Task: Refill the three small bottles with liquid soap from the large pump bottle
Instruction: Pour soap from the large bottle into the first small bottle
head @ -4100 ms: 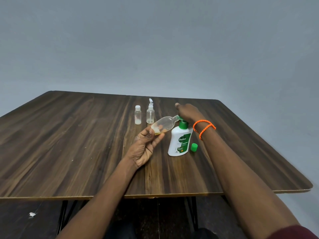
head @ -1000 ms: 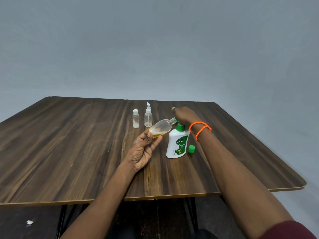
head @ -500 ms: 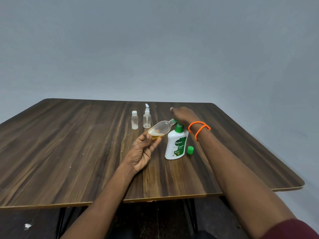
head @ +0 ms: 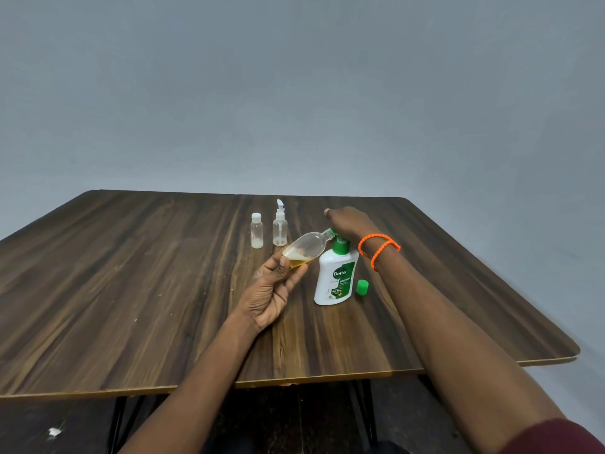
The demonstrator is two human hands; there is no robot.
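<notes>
Your left hand (head: pixel 273 291) grips the base of a clear bottle (head: pixel 306 248), thumb on top and fingers curled beneath, palm turned up. You hold that bottle tilted almost on its side, with its mouth raised toward the right and meeting the green pump head of the soap bottle (head: pixel 335 278). A little amber soap lies pooled in the low end, right at your fingertips.

Your right hand (head: pixel 348 222) rests on top of that pump, fingers bent over it with the index finger pointing away from you; whether it is clamped around the pump or only pressing down on it, I cannot tell. Two orange bands (head: pixel 379 247) circle that wrist. The soap bottle stands upright directly below your right hand, white with a green label, just right of your left hand.

Just right of the soap bottle, near your right forearm, a small green cap (head: pixel 362 287) sits on the wooden table (head: pixel 131 290).

Beyond your left hand, farther from you, two more small bottles stand upright side by side: a capped bottle (head: pixel 256 231) on the left with something whitish at its bottom, and a spray bottle (head: pixel 280 224) on the right.
</notes>
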